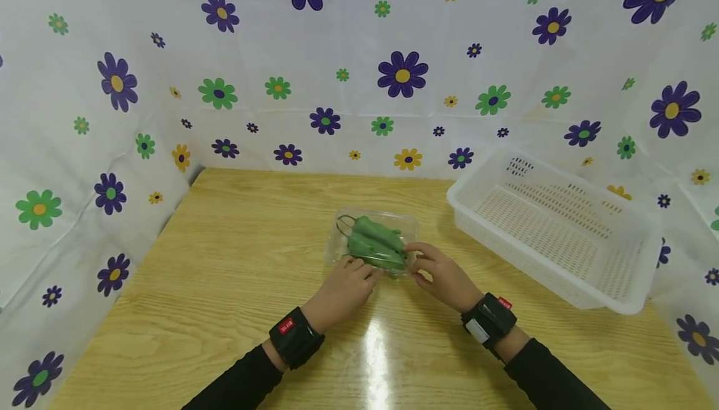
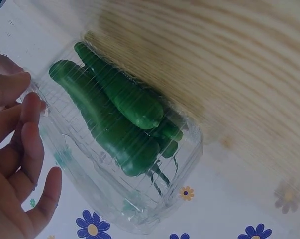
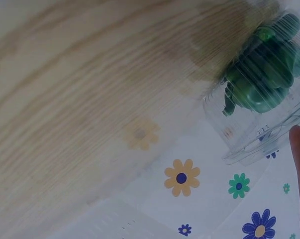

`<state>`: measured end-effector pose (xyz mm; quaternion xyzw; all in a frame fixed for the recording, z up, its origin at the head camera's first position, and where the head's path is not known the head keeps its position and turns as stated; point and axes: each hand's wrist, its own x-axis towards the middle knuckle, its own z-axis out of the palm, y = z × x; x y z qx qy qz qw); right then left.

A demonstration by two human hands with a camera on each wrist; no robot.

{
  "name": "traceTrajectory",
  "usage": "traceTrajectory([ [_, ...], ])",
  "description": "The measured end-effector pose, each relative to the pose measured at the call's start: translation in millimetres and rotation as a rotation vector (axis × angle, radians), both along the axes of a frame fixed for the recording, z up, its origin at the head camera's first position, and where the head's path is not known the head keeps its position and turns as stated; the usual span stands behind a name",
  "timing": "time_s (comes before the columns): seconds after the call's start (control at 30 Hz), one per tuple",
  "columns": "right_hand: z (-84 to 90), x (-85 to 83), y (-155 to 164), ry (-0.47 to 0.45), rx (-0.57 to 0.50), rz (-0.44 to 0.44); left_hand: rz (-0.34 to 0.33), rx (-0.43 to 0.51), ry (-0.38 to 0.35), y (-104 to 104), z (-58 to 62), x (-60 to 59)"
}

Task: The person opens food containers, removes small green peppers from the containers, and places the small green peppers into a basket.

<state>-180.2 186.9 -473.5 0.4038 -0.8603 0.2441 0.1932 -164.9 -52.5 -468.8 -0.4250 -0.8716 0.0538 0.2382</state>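
On the yellow wood-grain counter (image 1: 241, 297), a clear rectangular plastic box (image 1: 337, 246) of long green peppers (image 1: 373, 241) is sitting; I'm probably working it open, the next move calling for a steady edge hold. My bare left hand (image 1: 342, 290) is pinching its near side; my bare right hand (image 1: 445, 280) is bending, apart, at its right corner, the grip unclear from here.

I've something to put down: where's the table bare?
Bare wooden table lies left of and behind the clear plastic container of green peppers, reaching the flowered cloth. Crowded: around the left hand and right hand holding the container, and farther right, under the white perforated basket.
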Motion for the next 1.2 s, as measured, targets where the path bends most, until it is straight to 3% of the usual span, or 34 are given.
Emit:
traceTrajectory([
  [0.1,1.5,-1.5,-0.1,-0.001,0.017,-0.004,0.038,-0.022,0.014,1.5,0.2,2.2],
  [0.27,1.7,-3.4,-0.7,-0.009,0.015,-0.011,0.064,-0.086,-0.053,11.1,0.3,1.4],
  [0.4,0.8,-2.9,-1.0,-0.006,0.032,-0.031,0.06,-0.064,-0.058,18.8,1.1,-3.4],
  [0.8,-3.5,-8.7,-4.9,0.085,0.077,-0.045,-0.047,0.005,0.081,23.5,-0.5,-20.3],
  [1.2,-8.1,-15.5,-12.7,0.112,0.088,-0.04,-0.141,0.095,0.081,20.0,-10.3,-29.8],
])
